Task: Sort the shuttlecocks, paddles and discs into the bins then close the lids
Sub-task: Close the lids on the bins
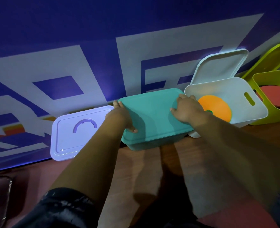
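At table centre, teal bin sitting close to the blue wall banner; matte teal lid lying flat on top, rounded corners; white bin sitting just beside on the right, its white lid standing open, orange disc lying inside; lime-green bin beyond, red paddles showing in it; lavender lid with arc handle just beside on the left; both flanks boxed in, open table only toward the person; left hand gripping the teal lid's left edge, thumb on top; right hand gripping its far right corner, fingers curling over the edge; both forearms reaching forward.
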Tool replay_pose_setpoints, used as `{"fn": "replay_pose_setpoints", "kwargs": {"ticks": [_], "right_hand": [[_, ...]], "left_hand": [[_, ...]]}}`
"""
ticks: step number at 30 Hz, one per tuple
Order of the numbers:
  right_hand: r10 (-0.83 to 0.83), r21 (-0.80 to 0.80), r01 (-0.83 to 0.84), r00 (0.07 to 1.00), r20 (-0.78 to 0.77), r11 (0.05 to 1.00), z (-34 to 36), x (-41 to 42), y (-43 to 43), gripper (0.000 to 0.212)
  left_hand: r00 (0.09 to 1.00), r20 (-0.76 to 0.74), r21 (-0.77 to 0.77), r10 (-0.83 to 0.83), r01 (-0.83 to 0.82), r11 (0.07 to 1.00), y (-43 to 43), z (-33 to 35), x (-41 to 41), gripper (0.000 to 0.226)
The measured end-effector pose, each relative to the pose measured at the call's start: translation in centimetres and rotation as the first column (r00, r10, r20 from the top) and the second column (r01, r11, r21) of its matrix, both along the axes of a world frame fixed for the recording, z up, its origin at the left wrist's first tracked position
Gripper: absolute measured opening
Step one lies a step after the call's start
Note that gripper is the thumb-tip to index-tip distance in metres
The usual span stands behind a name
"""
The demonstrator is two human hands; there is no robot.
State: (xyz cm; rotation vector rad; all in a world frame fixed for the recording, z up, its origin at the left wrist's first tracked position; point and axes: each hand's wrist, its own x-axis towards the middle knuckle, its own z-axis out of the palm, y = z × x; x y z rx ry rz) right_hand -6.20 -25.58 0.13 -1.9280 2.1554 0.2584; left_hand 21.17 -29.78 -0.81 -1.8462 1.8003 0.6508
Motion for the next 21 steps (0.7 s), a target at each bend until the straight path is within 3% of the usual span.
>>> {"fn": "replay_pose_setpoints", "kwargs": {"ticks": [4,12,17,21], "right_hand": [[-0.021,-0.011,0.022,0.999,0.035,1.000,-0.2,0.0,0.9,0.069],[-0.024,-0.086,0.033,0.994,0.106,0.996,-0.3,-1.5,3.5,0.044],[-0.022,-0.084,0.040,0.979,0.204,0.996,0.5,-3.9,3.6,0.045],[0.064,-0.076,-0.044,0.955,0.290,0.996,0.4,-6.4,3.5,0.041]], "left_hand": [[1.000,0.023,-0.056,0.008,-0.006,0.998,0.7,0.1,-0.6,0.170],[1.000,0.003,-0.128,-0.020,0.020,0.992,3.6,1.8,-1.9,0.133],[0.994,-0.072,-0.179,-0.081,0.067,0.982,5.4,3.7,-4.3,0.114],[0.981,-0.150,-0.173,-0.124,0.097,0.980,6.9,4.3,-7.5,0.095]]}}
